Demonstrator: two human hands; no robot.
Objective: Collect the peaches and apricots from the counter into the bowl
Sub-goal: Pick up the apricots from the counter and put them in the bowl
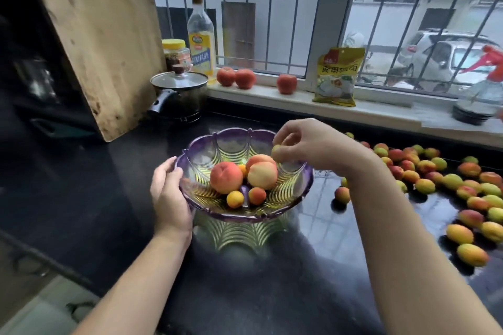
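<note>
A purple-rimmed glass bowl (pixel 296 193) stands on the black counter (pixel 114 198). Inside lie three peaches (pixel 226 177) and a few small apricots (pixel 235 198). My left hand (pixel 169 193) grips the bowl's left rim. My right hand (pixel 307 144) hovers over the bowl's far right rim and pinches a small yellow-green apricot (pixel 276 150) in its fingertips. Several apricots (pixel 446 182) are scattered over the counter to the right, one (pixel 342 194) lying close to the bowl.
A lidded pot (pixel 178 95) and a leaning wooden board (pixel 103 35) stand at the back left. On the windowsill are an oil bottle (pixel 201 41), a jar (pixel 175 53), three tomatoes (pixel 245 78), a yellow packet (pixel 337 76) and a spray bottle (pixel 484 84).
</note>
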